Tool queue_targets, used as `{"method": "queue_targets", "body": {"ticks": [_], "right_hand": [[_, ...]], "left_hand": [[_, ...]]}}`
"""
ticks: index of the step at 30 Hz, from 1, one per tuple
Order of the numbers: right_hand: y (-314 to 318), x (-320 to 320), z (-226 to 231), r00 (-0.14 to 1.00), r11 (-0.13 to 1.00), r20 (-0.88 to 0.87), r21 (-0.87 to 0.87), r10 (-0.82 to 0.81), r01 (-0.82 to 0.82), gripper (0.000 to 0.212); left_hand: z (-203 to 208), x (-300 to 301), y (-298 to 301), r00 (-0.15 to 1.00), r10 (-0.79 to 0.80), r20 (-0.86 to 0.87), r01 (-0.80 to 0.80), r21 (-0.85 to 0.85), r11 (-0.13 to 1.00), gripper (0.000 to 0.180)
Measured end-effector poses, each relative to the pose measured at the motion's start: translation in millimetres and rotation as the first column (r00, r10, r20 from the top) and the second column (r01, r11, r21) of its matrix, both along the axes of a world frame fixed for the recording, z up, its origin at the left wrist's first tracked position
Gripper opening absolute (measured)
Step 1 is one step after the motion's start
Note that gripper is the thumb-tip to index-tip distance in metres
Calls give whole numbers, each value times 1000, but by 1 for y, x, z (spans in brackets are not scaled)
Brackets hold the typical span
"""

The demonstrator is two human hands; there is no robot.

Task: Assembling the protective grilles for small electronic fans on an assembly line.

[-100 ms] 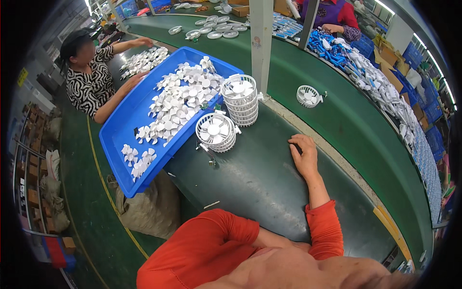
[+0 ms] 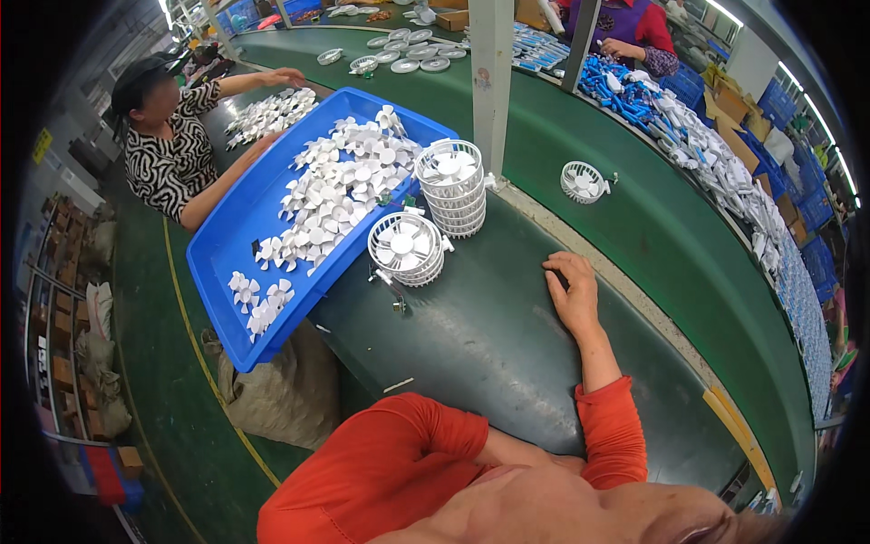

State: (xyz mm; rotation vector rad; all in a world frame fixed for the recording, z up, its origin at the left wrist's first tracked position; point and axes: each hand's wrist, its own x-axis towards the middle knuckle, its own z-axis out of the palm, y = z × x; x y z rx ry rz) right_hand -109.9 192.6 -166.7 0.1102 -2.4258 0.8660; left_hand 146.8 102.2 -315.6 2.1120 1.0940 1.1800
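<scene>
My right hand point(image 2: 574, 288) rests on the dark green tabletop point(image 2: 471, 335) near its far edge, holding nothing, its fingers loosely bent and thumb apart. Bare skin of my left forearm point(image 2: 521, 453) crosses in front of me toward the right sleeve; the fingers of that hand are hidden. Ahead and left of my right hand stands a tall stack of round white fan cages point(image 2: 453, 195). A shorter stack of fan cages point(image 2: 406, 249) sits beside it, with a white fan blade in the top cage and a small circuit board hanging on wires.
A blue tray point(image 2: 217, 272) of white fan blades point(image 2: 335, 190) overhangs the table's left side. One fan cage point(image 2: 584, 182) lies on the green conveyor belt point(image 2: 652, 245) past a white post point(image 2: 490, 91). A co-worker point(image 2: 168, 136) stands at left; another person point(image 2: 630, 36) works across the belt.
The left co-worker's far hand has shifted slightly right. The hand of the person across the belt has moved a little. The lone fan cage has crept right; my arms are still.
</scene>
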Motion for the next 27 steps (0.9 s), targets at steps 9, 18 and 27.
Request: {"method": "queue_targets", "body": {"ticks": [9, 18, 27], "right_hand": [[-1, 0, 0, 1000, 1000, -3, -2, 5, -5, 16], [1, 0, 0, 1000, 1000, -10, 6, 2, -2, 16], [1, -1, -2, 1000, 1000, -8, -3, 5, -5, 15]], "left_hand": [[25, -13, -7, 998, 7, 69, -8, 23, 1000, 35], [-21, 15, 2, 996, 6, -88, -20, -161, 987, 26], [-15, 7, 0, 999, 35, -17, -34, 69, 997, 41]]}}
